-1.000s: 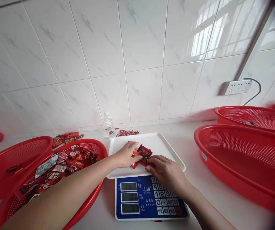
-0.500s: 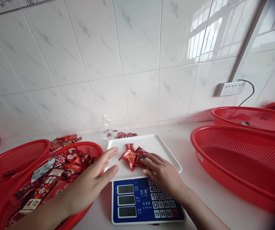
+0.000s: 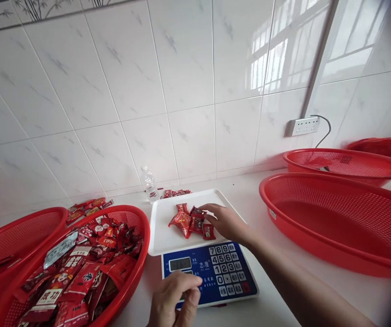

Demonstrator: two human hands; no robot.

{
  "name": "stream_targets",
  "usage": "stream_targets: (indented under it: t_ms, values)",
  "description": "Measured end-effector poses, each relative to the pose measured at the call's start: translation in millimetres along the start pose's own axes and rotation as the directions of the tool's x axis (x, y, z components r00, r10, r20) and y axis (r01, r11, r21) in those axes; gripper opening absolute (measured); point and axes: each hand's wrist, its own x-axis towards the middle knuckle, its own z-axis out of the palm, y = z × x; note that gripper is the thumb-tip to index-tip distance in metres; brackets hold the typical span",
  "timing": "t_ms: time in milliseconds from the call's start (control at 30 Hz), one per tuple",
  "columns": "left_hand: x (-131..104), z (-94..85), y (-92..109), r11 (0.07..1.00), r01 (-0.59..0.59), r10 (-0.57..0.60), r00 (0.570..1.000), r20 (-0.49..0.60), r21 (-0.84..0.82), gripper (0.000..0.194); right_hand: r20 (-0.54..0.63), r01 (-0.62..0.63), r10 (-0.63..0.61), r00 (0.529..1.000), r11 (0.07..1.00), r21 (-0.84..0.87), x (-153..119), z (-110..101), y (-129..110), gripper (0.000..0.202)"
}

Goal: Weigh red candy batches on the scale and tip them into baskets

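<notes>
Small red wrapped packets (image 3: 182, 221) lie in a group on the white tray (image 3: 161, 243) of a scale. My right hand (image 3: 223, 221) is over the tray's right side, fingers bent and apart, beside the packets, with nothing held. Below it is the blue keypad panel (image 3: 212, 288) with a display. My left hand (image 3: 178, 293) hovers over the panel's lower left, fingers curled and thumb near the index finger; whether something small is between them cannot be made out. A red basket (image 3: 144, 254) full of red packets stands to the left.
Another red basket (image 3: 54, 215) is at the far left, with loose packets (image 3: 88, 209) behind. A clear bottle (image 3: 150, 186) stands behind the tray, near more packets (image 3: 178, 193). Red baskets (image 3: 318, 181) stand at the right, below a wall socket (image 3: 304, 126).
My left hand has moved right and down from beside the tray to over the panel, its fingers curling. My right hand has shifted slightly up, uncovering packets. The view has turned slightly.
</notes>
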Motion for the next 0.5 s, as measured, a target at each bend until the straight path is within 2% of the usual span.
stream_targets:
  t_ms: [100, 133, 200, 267, 367, 433, 500]
  values:
    - [5, 10.4, -13, 0.962, -0.265, 0.262, 0.964, 0.055, 0.06, 0.016, 0.033, -0.035, 0.036, 0.999, 0.999, -0.02, 20, 3, 0, 0.027]
    - [4, 11.9, -17, 0.944, -0.322, 0.318, 0.946, 0.062, 0.074, 0.016, 0.04, -0.053, 0.054, 0.998, 0.998, -0.029, 26, 5, 1, 0.026]
    - [1, 12.9, -23, 0.926, -0.365, 0.362, 0.931, 0.045, 0.098, 0.015, 0.042, -0.084, 0.086, 0.995, 0.995, -0.049, 37, 9, 4, 0.026]
    - [-4, 12.6, -27, 0.934, -0.343, 0.343, 0.939, 0.019, 0.098, 0.014, 0.03, -0.098, 0.1, 0.995, 0.992, -0.075, 45, 11, 7, 0.025]
    - [-10, 13.0, -31, 0.977, -0.21, 0.212, 0.976, -0.057, 0.042, 0.014, 0.012, -0.081, 0.083, 0.996, 0.991, -0.109, 47, 6, 8, 0.028]
    - [-12, 15.3, -31, 0.993, -0.115, 0.114, 0.987, -0.113, -0.003, 0.015, 0.027, -0.047, 0.051, 0.998, 0.992, -0.12, 40, -2, 4, 0.028]
    - [-14, 18.9, -30, 0.997, -0.081, 0.078, 0.985, -0.154, -0.009, 0.014, 0.073, -0.003, 0.011, 0.997, 0.993, -0.118, 27, -10, -2, 0.028]
